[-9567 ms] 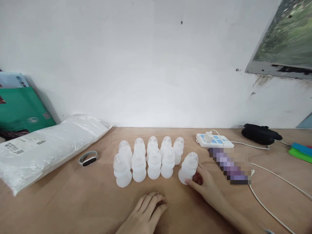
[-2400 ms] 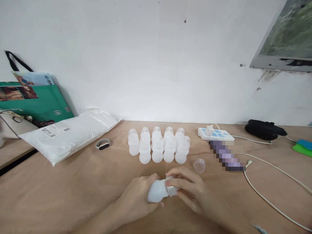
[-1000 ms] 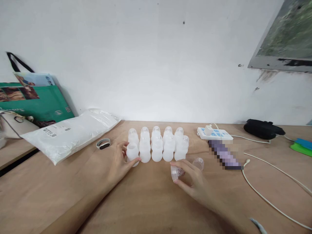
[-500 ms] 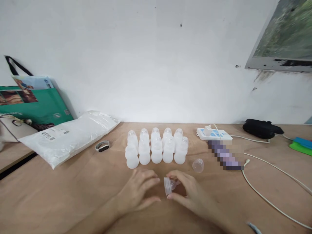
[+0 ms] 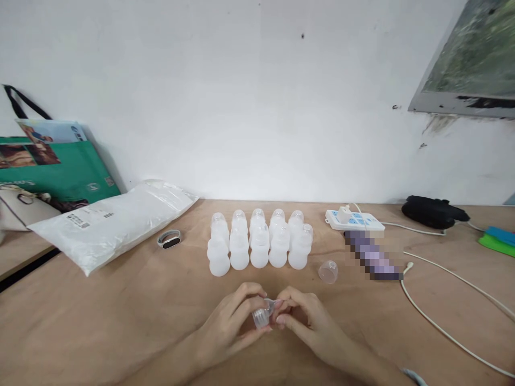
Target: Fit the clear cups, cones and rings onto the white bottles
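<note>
Both my hands meet low in the middle of the wooden table (image 5: 120, 316). My left hand (image 5: 235, 319) and my right hand (image 5: 300, 316) pinch a small clear nipple-and-ring piece (image 5: 263, 313) between their fingertips. Behind them stand two rows of small white plastic bottles (image 5: 259, 244). The front left bottle (image 5: 218, 256) has no top on it. A loose clear dome cap (image 5: 328, 272) lies on the table to the right of the rows.
A white plastic bag (image 5: 112, 222) and a wristband (image 5: 169, 239) lie at the left, with a green bag (image 5: 56, 171) behind. A power strip (image 5: 354, 220), a blurred-out object (image 5: 372, 254), white cables (image 5: 446, 300) and a black item (image 5: 434, 212) fill the right.
My left hand set the topless bottle down at the front left of the rows, then came back. It now grips the clear nipple piece together with my right hand.
</note>
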Available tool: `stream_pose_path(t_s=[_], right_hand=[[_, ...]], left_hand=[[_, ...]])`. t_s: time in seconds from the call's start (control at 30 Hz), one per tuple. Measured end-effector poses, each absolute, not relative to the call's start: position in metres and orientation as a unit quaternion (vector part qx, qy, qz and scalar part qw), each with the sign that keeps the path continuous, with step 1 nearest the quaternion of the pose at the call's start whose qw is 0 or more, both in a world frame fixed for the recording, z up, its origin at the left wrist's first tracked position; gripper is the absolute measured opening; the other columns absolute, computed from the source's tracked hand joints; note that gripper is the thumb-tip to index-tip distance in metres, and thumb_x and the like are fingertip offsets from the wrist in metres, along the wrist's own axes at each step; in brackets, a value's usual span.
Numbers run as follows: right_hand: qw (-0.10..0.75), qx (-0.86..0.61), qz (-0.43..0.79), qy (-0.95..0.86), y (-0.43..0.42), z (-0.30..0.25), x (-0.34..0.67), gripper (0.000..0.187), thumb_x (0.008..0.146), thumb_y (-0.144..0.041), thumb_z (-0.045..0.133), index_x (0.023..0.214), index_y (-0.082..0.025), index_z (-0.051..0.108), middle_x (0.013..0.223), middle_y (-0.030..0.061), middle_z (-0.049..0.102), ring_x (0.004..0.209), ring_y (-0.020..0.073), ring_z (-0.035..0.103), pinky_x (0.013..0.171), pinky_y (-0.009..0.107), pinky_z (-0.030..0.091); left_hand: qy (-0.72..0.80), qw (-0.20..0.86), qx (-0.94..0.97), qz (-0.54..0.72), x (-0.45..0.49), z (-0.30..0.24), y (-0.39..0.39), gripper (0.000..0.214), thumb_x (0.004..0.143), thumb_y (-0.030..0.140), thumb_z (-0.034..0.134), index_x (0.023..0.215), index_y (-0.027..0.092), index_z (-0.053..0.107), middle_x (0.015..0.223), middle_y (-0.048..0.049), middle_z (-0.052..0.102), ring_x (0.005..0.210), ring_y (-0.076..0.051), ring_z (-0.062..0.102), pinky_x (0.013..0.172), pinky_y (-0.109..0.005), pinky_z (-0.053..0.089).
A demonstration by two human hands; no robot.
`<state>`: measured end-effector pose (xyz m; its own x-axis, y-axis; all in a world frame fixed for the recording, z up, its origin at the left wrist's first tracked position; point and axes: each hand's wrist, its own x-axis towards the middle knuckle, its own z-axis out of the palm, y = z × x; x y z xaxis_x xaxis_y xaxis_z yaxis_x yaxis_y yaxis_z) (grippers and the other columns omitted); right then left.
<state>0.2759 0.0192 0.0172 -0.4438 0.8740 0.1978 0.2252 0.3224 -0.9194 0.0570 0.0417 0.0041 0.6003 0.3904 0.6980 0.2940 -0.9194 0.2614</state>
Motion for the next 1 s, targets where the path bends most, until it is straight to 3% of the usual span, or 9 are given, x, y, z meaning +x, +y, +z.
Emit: stream_pose_path(t_s=[0.2, 0.43, 0.53, 0.6, 0.7, 0.8, 0.9, 1.0], right_hand=[[0.37, -0.385, 0.391, -0.75, 0.016, 0.015, 0.274, 0.01, 0.088, -0.025, 0.062, 0.08, -0.019, 0.058, 0.076, 0.0006, 0.066, 0.07, 0.0151, 0.062, 0.066, 0.024, 0.046], [0.386, -0.354, 0.42, -0.741, 0.016, 0.016, 0.275, 0.013, 0.088, -0.025, 0.061, 0.1, -0.019, 0.057, 0.088, 0.0027, 0.067, 0.077, 0.0164, 0.063, 0.07, 0.026, 0.049], [0.394, -0.36, 0.412, -0.738, 0.015, 0.014, 0.274, 0.006, 0.088, -0.022, 0.061, 0.092, -0.02, 0.058, 0.084, 0.0017, 0.066, 0.077, 0.0164, 0.063, 0.071, 0.026, 0.048], [0.405, -0.373, 0.397, -0.734, 0.015, 0.013, 0.275, 0.003, 0.087, -0.022, 0.061, 0.088, -0.02, 0.059, 0.082, 0.0011, 0.065, 0.076, 0.0161, 0.062, 0.071, 0.026, 0.047], [0.426, -0.388, 0.381, -0.723, 0.017, 0.01, 0.277, 0.004, 0.088, -0.023, 0.061, 0.088, -0.019, 0.06, 0.08, 0.0011, 0.064, 0.074, 0.0159, 0.061, 0.069, 0.026, 0.047], [0.443, -0.397, 0.359, -0.719, 0.019, 0.008, 0.278, 0.011, 0.091, -0.027, 0.061, 0.083, -0.019, 0.059, 0.076, 0.0005, 0.062, 0.07, 0.0149, 0.058, 0.065, 0.025, 0.046], [0.46, -0.397, 0.331, -0.722, 0.019, 0.007, 0.279, 0.017, 0.091, -0.028, 0.061, 0.078, -0.019, 0.056, 0.071, -0.0005, 0.06, 0.065, 0.0139, 0.056, 0.061, 0.023, 0.045], [0.468, -0.387, 0.31, -0.731, 0.018, 0.006, 0.279, 0.015, 0.092, -0.023, 0.056, 0.077, -0.02, 0.055, 0.07, -0.0007, 0.059, 0.063, 0.0134, 0.057, 0.06, 0.023, 0.045]], left_hand=[[0.182, 0.097, 0.903, 0.376, 0.059, 0.004, 0.038, 0.027, 0.1, 0.036, 0.052, 0.119, 0.018, 0.05, 0.105, -0.0103, 0.062, 0.093, -0.018, 0.065, 0.079, -0.024, 0.055], [0.164, 0.115, 0.901, 0.385, 0.06, 0.005, 0.039, 0.038, 0.101, 0.034, 0.049, 0.136, 0.021, 0.045, 0.123, -0.0142, 0.049, 0.111, -0.021, 0.059, 0.093, -0.03, 0.054], [0.186, 0.086, 0.901, 0.381, 0.06, 0.003, 0.038, 0.04, 0.099, 0.035, 0.052, 0.138, 0.025, 0.046, 0.115, -0.0102, 0.047, 0.101, -0.02, 0.058, 0.087, -0.03, 0.054], [0.213, 0.093, 0.888, 0.397, 0.06, 0.002, 0.037, 0.047, 0.095, 0.045, 0.057, 0.137, 0.027, 0.045, 0.11, -0.0082, 0.048, 0.096, -0.021, 0.056, 0.081, -0.03, 0.052], [0.244, 0.196, 0.838, 0.446, 0.061, 0.003, 0.035, 0.052, 0.089, 0.059, 0.059, 0.126, 0.025, 0.045, 0.102, -0.0057, 0.05, 0.089, -0.021, 0.053, 0.076, -0.03, 0.048], [0.285, 0.331, 0.79, 0.431, 0.066, 0.008, 0.031, 0.029, 0.098, 0.051, 0.048, 0.101, 0.023, 0.051, 0.089, -0.0019, 0.05, 0.079, -0.017, 0.049, 0.071, -0.028, 0.042], [0.32, 0.432, 0.752, 0.382, 0.072, 0.012, 0.029, 0.03, 0.1, 0.044, 0.046, 0.088, 0.02, 0.058, 0.084, -0.0012, 0.051, 0.075, -0.016, 0.048, 0.07, -0.027, 0.038], [0.325, 0.499, 0.718, 0.362, 0.078, 0.01, 0.029, 0.035, 0.098, 0.048, 0.05, 0.087, 0.018, 0.065, 0.084, -0.0017, 0.053, 0.077, -0.017, 0.05, 0.072, -0.028, 0.037]])
